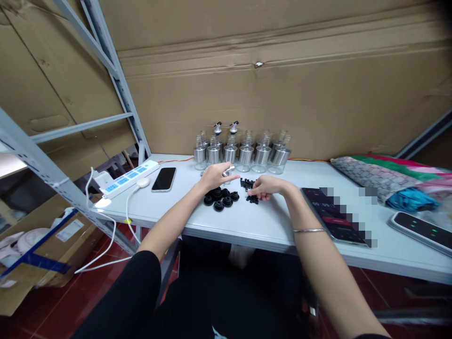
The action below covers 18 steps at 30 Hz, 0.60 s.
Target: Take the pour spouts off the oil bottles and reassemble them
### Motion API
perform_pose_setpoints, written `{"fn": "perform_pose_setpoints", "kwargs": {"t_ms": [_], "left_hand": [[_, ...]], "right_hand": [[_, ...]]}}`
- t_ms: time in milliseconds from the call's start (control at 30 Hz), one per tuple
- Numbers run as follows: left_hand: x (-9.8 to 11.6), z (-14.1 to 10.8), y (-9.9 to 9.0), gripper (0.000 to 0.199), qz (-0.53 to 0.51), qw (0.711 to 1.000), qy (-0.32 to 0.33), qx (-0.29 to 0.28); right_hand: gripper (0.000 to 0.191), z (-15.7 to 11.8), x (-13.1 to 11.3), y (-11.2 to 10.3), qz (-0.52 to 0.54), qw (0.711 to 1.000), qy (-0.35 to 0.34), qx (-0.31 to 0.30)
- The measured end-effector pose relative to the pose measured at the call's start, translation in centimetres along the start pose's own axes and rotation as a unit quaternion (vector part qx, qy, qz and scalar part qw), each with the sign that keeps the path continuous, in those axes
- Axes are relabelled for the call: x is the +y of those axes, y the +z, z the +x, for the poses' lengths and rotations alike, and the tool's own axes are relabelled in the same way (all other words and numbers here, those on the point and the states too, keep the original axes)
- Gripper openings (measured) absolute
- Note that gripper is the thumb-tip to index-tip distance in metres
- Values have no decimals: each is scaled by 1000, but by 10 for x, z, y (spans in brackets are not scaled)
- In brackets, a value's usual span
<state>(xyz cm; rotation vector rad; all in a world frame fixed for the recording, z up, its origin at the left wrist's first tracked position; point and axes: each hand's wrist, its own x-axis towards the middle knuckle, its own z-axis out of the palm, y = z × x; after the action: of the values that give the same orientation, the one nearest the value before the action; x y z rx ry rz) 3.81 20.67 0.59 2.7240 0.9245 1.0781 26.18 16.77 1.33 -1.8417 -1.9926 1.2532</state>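
Observation:
My left hand (pixel 214 176) is closed around a silver pourer spout (pixel 229 170), held above a group of round black rubber stoppers (pixel 218 205). Fingers pinched together, my right hand (pixel 265 187) is at the small black plastic pieces (pixel 252 199) lying to the right of the stoppers; whatever sits between its fingertips is too small to make out. Behind both hands stand several glass bottles with brushed metal sleeves (pixel 246 155). Two silver pourers with black tips (pixel 233 127) rise from bottles in the back row.
A phone (pixel 164 180) and a white power strip (pixel 132 178) with cables lie on the left. On the right are a tablet-like screen with a timer (pixel 334 214), a dark-topped device (pixel 422 230) and patterned fabric (pixel 367 176). Cardboard (pixel 282 94) walls the back.

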Motion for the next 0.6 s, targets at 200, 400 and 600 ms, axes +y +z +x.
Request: {"fn": "perform_pose_setpoints", "kwargs": {"t_ms": [200,400,600], "left_hand": [[0,0,0,41,-3,1000,0,-3],[0,0,0,40,1,1000,4,-1],[0,0,-1,40,4,1000,8,0]], "right_hand": [[46,1,-3,2,-32,999,-12,-4],[41,1,-2,0,-51,999,-15,-8],[44,-1,3,-2,-35,999,7,-36]]}}
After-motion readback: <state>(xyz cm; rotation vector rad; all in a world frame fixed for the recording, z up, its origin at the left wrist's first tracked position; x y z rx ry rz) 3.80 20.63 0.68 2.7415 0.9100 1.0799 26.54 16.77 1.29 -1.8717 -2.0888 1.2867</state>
